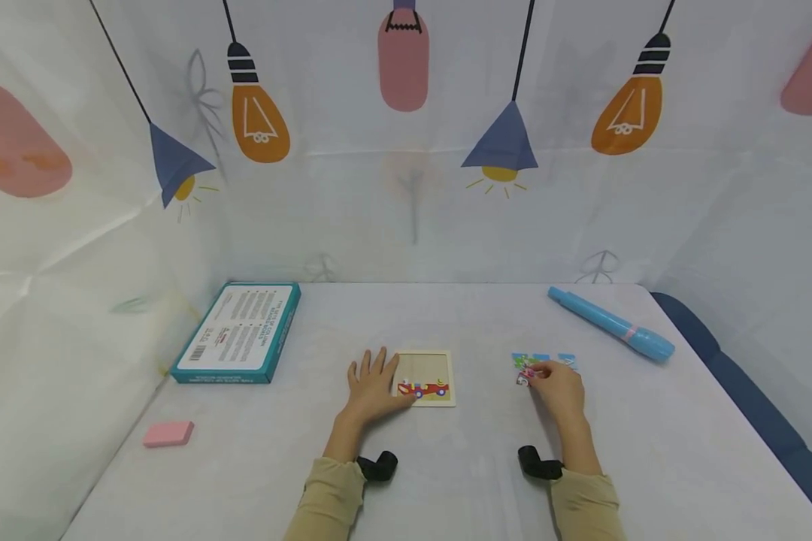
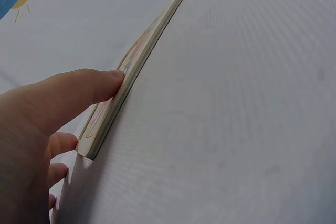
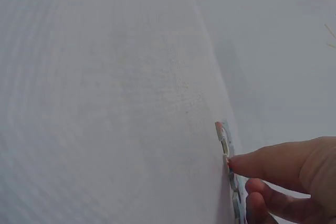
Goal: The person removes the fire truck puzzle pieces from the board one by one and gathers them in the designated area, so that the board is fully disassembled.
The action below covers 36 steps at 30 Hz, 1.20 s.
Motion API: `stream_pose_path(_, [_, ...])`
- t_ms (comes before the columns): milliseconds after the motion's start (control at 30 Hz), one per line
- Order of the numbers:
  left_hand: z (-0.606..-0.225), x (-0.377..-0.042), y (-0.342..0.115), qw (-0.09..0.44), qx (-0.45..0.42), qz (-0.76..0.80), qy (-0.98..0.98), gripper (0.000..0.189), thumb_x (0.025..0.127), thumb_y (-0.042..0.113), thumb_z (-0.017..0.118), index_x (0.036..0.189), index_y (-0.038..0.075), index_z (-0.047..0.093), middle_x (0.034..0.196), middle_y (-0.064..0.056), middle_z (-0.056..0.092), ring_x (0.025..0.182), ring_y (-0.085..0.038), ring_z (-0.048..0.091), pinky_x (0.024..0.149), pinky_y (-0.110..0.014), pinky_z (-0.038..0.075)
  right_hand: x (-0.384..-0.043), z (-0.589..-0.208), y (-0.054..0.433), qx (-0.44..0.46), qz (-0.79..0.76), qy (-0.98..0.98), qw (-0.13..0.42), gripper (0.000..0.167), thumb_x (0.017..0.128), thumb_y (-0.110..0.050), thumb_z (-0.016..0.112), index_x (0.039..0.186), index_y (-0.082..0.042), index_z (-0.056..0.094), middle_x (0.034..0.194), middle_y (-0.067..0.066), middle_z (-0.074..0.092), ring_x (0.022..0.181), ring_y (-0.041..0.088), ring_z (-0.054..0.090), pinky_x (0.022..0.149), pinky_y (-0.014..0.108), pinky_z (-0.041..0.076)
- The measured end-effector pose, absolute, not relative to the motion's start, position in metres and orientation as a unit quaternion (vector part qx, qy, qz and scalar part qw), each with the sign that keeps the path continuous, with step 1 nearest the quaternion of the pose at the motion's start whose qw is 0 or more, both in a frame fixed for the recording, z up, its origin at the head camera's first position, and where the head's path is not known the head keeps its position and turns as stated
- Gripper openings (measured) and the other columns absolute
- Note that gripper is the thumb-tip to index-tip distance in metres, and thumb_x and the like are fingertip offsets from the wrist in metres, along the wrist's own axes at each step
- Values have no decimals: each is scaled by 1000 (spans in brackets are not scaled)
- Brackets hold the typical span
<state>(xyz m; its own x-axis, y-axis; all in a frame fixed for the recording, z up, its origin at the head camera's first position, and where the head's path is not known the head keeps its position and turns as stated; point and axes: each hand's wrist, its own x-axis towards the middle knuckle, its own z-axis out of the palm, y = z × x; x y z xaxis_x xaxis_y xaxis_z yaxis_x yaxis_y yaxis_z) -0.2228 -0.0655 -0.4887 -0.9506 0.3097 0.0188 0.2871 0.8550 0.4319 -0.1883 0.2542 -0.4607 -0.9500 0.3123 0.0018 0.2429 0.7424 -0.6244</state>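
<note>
Far left, the small pink rectangular block (image 1: pixel 169 434) sits on the white tabletop (image 1: pixel 474 458), with the flat teal-and-white printed box (image 1: pixel 233 330) beyond it, both well out of play. Now the left hand (image 1: pixel 372 389): fingers fanned wide and straight, closed round nothing, lying along the near-left corner of the square, pale wooden puzzle tray (image 1: pixel 422 368). The left wrist view has the thumb (image 2: pixel 86 94) resting on the tray's edge. A fine anchor, that, though I'd slide the thumb off the inner lip so it doesn't crowd the next piece. Inside the tray, the red printed vehicle (image 1: pixel 436 390) fills the near strip; above it, bare panel, and that looks like the place to build upward.

Across to the right, well apart from the tray, lie the thin, brightly printed loose puzzle pieces (image 1: pixel 519 361). And here's the right hand (image 1: pixel 560 387), fingers curled, thumb and fingertips drawn almost together on the pink-and-red puzzle piece (image 1: pixel 526 373)! Whether it's off the table, I can't tell. The trick should be a light pinch by the rim, picture upward, neighbours undisturbed, then turning the tabs to match the gap before pressing down. Farthest right, the light-blue plastic tube-shaped stick (image 1: pixel 609 323) slants well clear.
</note>
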Motion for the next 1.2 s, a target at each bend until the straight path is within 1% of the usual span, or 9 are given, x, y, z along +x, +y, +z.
stream_pose_path(167, [-488,-223,-65,34,156,217,963,88,72,55,65,141,9,37,149,-18,25,137,-42,12,104,-62,5,-189,-459,251,-131,341,-928,75,29,80,-12,67,105,3,65,82,11,61,74,24,55,61,29,37])
stream_pose_path(267, [-488,-224,-65,38,155,212,964,88,72,55,65,142,9,37,150,-17,25,137,-42,11,104,-62,5,-192,-457,245,-111,392,-910,73,29,81,-11,67,106,2,64,84,11,62,78,23,58,61,26,41])
stream_pose_path(367, [-489,-224,-65,41,155,211,964,87,73,54,65,142,9,37,150,-17,25,137,-42,11,104,-62,5,-195,-457,236,-96,443,-890,54,29,82,-12,67,108,1,64,89,11,62,84,23,59,64,24,43])
stream_pose_path(533, [-487,-224,-65,45,154,203,966,87,73,54,64,142,9,36,150,-17,24,138,-41,11,104,-62,5,-199,-460,212,-87,472,-877,20,28,84,-16,66,110,-4,63,97,11,61,89,23,57,72,30,44])
stream_pose_path(800, [-486,-222,-58,27,138,205,969,85,74,57,61,140,8,40,148,-18,27,137,-42,15,102,-64,6,-200,-465,166,-28,455,-890,-13,23,80,-11,70,103,-7,65,94,6,62,85,19,57,71,32,48])
stream_pose_path(900, [-488,-222,-56,20,130,198,971,87,75,63,58,141,10,39,149,-17,26,137,-42,14,103,-64,6,-199,-464,153,13,424,-905,-23,26,76,-9,72,102,-7,67,92,4,61,83,17,55,70,32,46])
stream_pose_path(1000, [-491,-222,-55,10,126,192,973,89,74,65,58,141,10,38,149,-17,27,137,-42,15,102,-65,7,-197,-464,144,46,390,-919,-31,33,72,-9,76,104,-6,67,90,6,55,77,18,49,65,31,41])
stream_pose_path(1100, [-491,-221,-54,5,124,192,973,89,73,65,59,140,10,39,149,-17,27,137,-42,15,102,-65,7,-196,-465,140,62,357,-932,-32,38,69,-11,79,105,-7,68,88,7,50,75,18,44,63,31,37])
stream_pose_path(1200, [-491,-221,-54,3,123,189,974,89,73,65,59,140,10,39,148,-17,28,137,-42,16,102,-65,8,-196,-465,138,64,341,-937,-29,37,68,-13,79,103,-8,68,88,7,48,75,19,43,64,32,37])
